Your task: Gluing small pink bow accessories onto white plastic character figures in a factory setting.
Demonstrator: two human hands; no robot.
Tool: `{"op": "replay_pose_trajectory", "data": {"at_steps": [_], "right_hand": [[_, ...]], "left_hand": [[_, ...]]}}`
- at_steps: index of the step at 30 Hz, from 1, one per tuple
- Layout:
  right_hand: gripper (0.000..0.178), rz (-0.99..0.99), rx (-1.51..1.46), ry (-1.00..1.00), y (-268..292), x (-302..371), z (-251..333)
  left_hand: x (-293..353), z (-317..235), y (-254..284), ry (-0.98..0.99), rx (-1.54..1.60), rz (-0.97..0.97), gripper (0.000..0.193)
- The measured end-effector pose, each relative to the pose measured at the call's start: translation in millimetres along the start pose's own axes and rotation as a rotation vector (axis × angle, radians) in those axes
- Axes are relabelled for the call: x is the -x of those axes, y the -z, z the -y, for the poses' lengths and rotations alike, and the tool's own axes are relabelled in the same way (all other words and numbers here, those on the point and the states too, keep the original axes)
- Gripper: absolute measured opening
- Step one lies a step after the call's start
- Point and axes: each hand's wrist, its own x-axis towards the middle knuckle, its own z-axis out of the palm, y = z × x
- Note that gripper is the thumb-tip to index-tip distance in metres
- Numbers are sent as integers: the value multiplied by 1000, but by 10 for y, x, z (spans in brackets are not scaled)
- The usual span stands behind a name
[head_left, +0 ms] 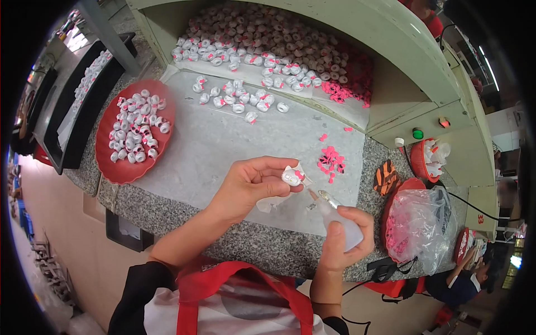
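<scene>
Between the thumb and fingers of my left hand (254, 181) is a small white cat-shaped figurine head (292, 176) with a pink bow. My right hand (349, 237) is wrapped round a translucent squeeze bottle (343, 226), tilted so that its thin nozzle points up at the figurine head. The tip is close to the head; whether they touch I cannot tell. Beyond my hands, pink bow pieces (331, 161) lie loose on the white paper sheet (184, 151). Several more white heads (240, 97) lie at its far side.
A red plastic tray (103, 148) of white heads stands at left. The green cabinet (391, 67) holds rows of heads and pink pieces at the back. To the right are an orange-black striped cloth (386, 177), a red basket (419, 159) and a clear plastic bag (421, 218).
</scene>
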Motion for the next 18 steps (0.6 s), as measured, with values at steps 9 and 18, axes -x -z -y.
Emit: {"op": "replay_pose_trajectory", "data": {"at_steps": [9,18], "right_hand": [[19,52,44,192,2,-18,-47],[18,112,76,200,51,-31,-70]], "left_hand": [[6,15,-38,16,-29,2,39],[-8,17,-40,19,-47,-18,38]]}}
